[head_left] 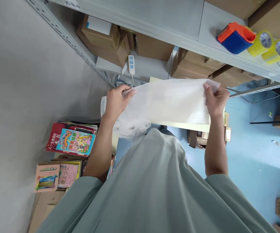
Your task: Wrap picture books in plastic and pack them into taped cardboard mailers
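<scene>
Between my hands stretches a translucent white plastic sheet or bag (178, 97); which of the two I cannot tell. My left hand (117, 100) pinches its upper edge on the left, and my right hand (216, 97) grips its upper right corner. Below my left hand, more of the thin plastic (131, 127) hangs in crumpled folds. Pale yellow paper or board (190, 125) shows through the plastic and past its lower edge; whether it lies inside or behind is unclear.
A metal shelf (149, 13) ahead bears cardboard boxes (154, 45), a power strip (131, 64), an orange-and-blue tape dispenser (237, 37) and yellow tape rolls (261, 42). Stacked books (75, 142) stand at left. An opened carton (198, 139) sits on the blue floor (249, 142).
</scene>
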Motion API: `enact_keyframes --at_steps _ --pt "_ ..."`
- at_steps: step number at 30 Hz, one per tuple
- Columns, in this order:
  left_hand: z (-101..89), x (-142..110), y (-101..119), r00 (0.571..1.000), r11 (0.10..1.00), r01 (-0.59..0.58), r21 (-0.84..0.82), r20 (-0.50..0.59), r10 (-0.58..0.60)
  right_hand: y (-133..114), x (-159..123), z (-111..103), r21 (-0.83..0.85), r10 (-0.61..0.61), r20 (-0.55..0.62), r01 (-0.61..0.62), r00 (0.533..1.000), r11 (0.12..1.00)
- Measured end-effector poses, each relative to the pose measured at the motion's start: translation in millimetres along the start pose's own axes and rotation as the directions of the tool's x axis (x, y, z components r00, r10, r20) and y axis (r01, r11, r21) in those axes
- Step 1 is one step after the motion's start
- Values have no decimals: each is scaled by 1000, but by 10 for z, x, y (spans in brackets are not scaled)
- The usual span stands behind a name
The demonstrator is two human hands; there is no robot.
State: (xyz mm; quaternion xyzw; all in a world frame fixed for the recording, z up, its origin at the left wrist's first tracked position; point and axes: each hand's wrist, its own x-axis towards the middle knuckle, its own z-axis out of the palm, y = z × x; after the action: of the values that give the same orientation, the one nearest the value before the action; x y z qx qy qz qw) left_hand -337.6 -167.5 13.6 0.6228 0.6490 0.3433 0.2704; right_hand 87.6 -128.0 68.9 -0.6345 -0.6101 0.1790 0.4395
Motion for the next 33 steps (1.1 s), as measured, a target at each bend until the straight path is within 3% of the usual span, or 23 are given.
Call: enact_keyframes --at_steps 4,8,14,17,21,24,28,33 --pt "289 139 216 994 998 -26 53 109 20 614 -12 -382 -22 61 -108 -63 992 998" --pt "713 282 394 979 996 -19 85 204 2 1288 42 -792 -13 150 -119 -153 981 988" --pt "1637 585 559 943 990 112 88 303 -134 2322 34 -1248 -82 310 -62 -315 949 946" --pt "2128 677 562 929 974 191 124 298 -220 2784 -33 -1395 -88 397 -11 -396 918 914" --pt "2715 679 505 899 926 307 220 253 -358 3278 -127 -1501 -161 523 68 -508 850 846" --pt "3040 664 439 867 874 379 302 215 -450 3552 -156 -1502 -233 551 121 -516 826 824" --pt "3290 711 359 824 798 470 378 136 -550 3807 -149 -1421 -246 555 204 -506 807 827" --pt "3447 786 295 782 716 540 443 51 -621 4018 -128 -1278 -290 586 195 -525 787 800"
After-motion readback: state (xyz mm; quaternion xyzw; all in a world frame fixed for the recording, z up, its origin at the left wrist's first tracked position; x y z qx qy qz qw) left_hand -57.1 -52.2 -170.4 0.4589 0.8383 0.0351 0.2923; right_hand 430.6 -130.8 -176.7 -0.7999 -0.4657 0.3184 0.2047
